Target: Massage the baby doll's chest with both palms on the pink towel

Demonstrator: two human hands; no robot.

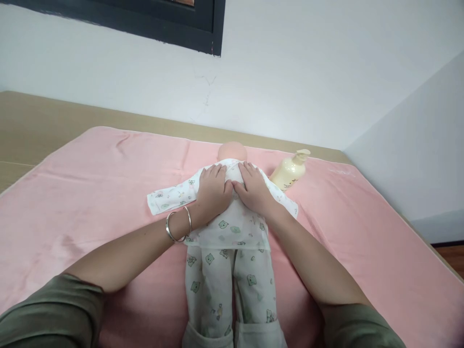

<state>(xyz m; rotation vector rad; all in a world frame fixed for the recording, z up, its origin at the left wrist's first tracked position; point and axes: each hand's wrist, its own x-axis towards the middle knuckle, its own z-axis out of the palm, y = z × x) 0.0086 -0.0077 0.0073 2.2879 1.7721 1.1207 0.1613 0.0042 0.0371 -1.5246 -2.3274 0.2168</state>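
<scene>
A baby doll (232,151) lies on a pink mat, dressed in a white printed top (232,232) and matching trousers (253,285). Its bald head points away from me; no face shows. My left hand (214,189) lies flat on the left side of the doll's upper body, fingers stretched toward the shoulder. Mirroring it, my right hand (253,189) rests flat on the right side. The two thumbs meet, or nearly so, over the middle. Both sleeves of the top spread outward, and the trouser cuffs are folded up at the bottom of the view.
A cream pump bottle (291,170) leans or lies on the pink mat (126,193), right of the doll's head. Beneath the mat is a wooden surface (47,111), bordered by a white wall (282,72). A dark window frame (163,24) sits above.
</scene>
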